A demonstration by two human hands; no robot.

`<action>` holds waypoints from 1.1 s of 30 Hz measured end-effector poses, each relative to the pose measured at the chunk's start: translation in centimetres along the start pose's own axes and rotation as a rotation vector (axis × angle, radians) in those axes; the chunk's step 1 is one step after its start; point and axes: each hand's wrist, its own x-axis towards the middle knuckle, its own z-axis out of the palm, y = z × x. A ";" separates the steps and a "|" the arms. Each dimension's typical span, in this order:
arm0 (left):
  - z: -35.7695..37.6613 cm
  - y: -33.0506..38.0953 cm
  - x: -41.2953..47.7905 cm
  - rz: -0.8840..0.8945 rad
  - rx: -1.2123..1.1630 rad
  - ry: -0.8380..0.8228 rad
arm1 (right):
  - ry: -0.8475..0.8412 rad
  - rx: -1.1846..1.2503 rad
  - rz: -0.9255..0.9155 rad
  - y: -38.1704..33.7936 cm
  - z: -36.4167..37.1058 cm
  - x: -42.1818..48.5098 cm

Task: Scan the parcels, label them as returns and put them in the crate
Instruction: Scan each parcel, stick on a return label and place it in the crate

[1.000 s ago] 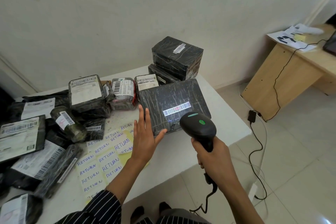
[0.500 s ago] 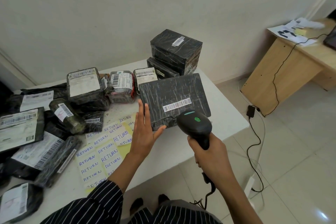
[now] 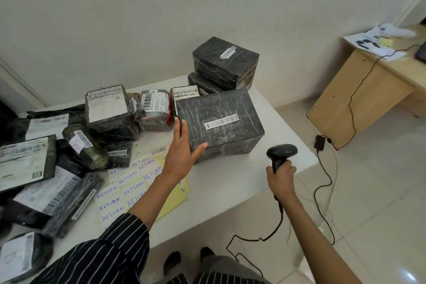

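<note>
Okay, I'm pulling the scanner, fist-clamped in my right hand, back off the barcode strip to hang off the table edge, so I'm reading the scan as done and a RETURN sticker as next. My left hand is resting open-fingered on the black box, gripping nothing. The box is lying flat, long axis running from my left palm away rightward, barcode facing up along it.

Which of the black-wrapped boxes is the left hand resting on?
The large flat box nearest the table's front edge, its single barcode strip facing up. The left hand lies open against its near-left corner; the other two boxes sit stacked behind it, untouched.
</note>
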 end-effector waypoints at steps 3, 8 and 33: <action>-0.7 0.6 0.6 -0.074 -0.006 -0.029 | -0.054 -0.121 -0.017 0.8 1.3 3.6; -1.4 0.4 1.0 -0.090 -0.018 -0.058 | -0.037 -0.226 -0.088 -0.2 2.9 7.9; -0.1 -15.6 -7.4 -0.144 0.288 -0.240 | -0.606 -0.062 -0.839 -7.2 17.9 -7.3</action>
